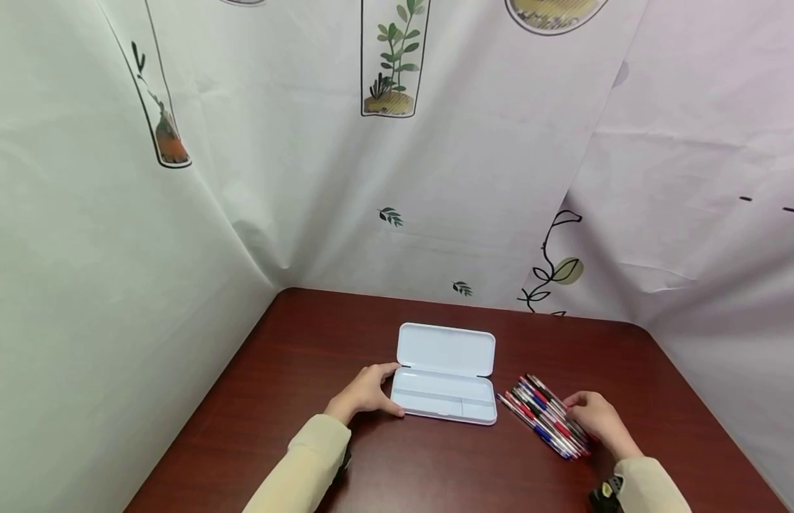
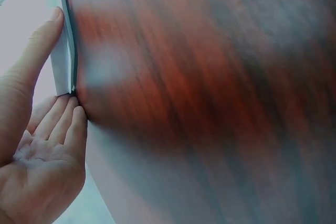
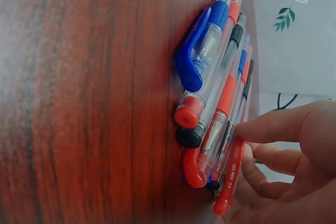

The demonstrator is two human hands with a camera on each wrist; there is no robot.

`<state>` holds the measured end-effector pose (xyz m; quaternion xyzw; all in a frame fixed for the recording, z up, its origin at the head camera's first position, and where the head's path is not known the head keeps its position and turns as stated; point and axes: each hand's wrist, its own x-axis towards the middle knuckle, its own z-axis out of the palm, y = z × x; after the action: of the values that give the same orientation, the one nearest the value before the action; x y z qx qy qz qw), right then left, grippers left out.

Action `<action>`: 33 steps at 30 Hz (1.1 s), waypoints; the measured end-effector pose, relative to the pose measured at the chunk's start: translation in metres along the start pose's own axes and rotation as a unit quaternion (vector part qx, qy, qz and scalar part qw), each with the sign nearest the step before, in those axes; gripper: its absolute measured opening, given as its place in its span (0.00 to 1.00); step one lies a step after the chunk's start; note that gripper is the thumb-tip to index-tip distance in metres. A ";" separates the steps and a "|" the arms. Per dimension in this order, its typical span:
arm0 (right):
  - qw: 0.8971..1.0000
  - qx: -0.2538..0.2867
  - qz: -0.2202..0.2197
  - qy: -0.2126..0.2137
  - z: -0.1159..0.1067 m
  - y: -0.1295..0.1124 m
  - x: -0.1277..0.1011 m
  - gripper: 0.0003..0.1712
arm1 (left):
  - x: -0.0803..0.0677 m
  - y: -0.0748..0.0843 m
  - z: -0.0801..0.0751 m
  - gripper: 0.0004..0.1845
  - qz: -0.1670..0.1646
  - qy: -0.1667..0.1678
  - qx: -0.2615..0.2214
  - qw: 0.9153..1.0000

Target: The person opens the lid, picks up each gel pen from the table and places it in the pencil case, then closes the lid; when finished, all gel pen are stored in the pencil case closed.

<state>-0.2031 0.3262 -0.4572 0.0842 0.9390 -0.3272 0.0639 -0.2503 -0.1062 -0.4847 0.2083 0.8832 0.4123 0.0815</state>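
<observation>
White, the open case (image 1: 444, 349) sits right of the left hand (image 1: 364, 392), gripped at its left end — the right hand (image 1: 595, 417) pinches a red pen (image 3: 230, 179) beside the other pens (image 1: 539, 415).

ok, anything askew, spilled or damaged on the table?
Nothing really stands out. The pens lie roughly parallel, ends slightly uneven, beside the open white case. No spill or damage visible.

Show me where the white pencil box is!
In the head view, the open white pencil box sits left of the pens, with the left hand holding its left end.
</observation>
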 end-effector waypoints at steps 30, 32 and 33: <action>0.991 0.016 -0.095 0.095 0.016 -0.054 -0.009 0.11 | -0.002 0.002 -0.001 0.50 0.001 -0.002 0.001 1.000; 0.990 0.015 -0.104 0.097 0.017 -0.056 -0.009 0.10 | -0.002 0.002 -0.001 0.50 0.001 -0.001 0.001 1.000; 0.989 0.014 -0.109 0.099 0.018 -0.057 -0.009 0.10 | -0.001 0.001 -0.001 0.50 0.002 0.000 0.002 1.000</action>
<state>-0.2043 0.2701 -0.4351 0.0143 0.9395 -0.3358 -0.0662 -0.2494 -0.1068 -0.4834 0.2102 0.8836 0.4106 0.0803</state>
